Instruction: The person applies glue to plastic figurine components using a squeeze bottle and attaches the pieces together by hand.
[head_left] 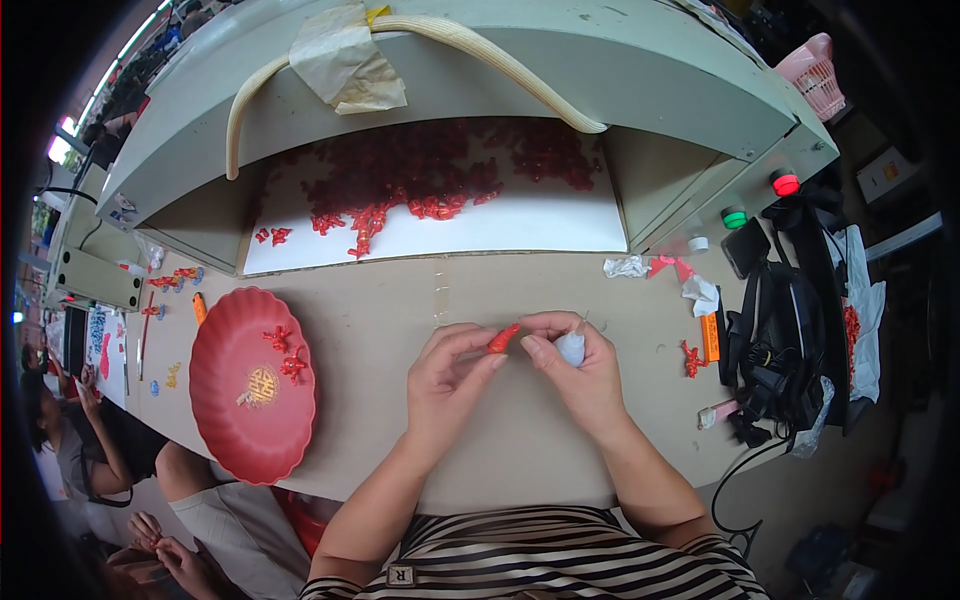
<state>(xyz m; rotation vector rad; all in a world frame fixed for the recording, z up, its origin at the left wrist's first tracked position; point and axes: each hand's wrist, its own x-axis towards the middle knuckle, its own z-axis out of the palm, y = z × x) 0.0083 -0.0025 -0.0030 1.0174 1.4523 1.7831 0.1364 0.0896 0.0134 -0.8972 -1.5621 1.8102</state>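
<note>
My left hand (445, 380) pinches a small glossy red piece (502, 340) between thumb and fingertips, just above the table. It tapers toward its upper right end; its exact kind is too small to tell. Close beside it, my right hand (595, 385) is closed around a pale bluish-white wad (571, 347), perhaps cloth or tissue. The right thumb and forefinger come together near the red piece's tip; whether they touch it I cannot tell. To the left, a scalloped red plate (215, 400) bears two small red figurines (293, 366).
Ahead, a grey box-like station (680, 170) holds many red pieces (435, 205) on a white sheet. At right lie crumpled tissue (700, 293), an orange-handled tool (710, 338), a red figurine (692, 359) and a black bag (765, 330). Another person (235, 540) sits close at left.
</note>
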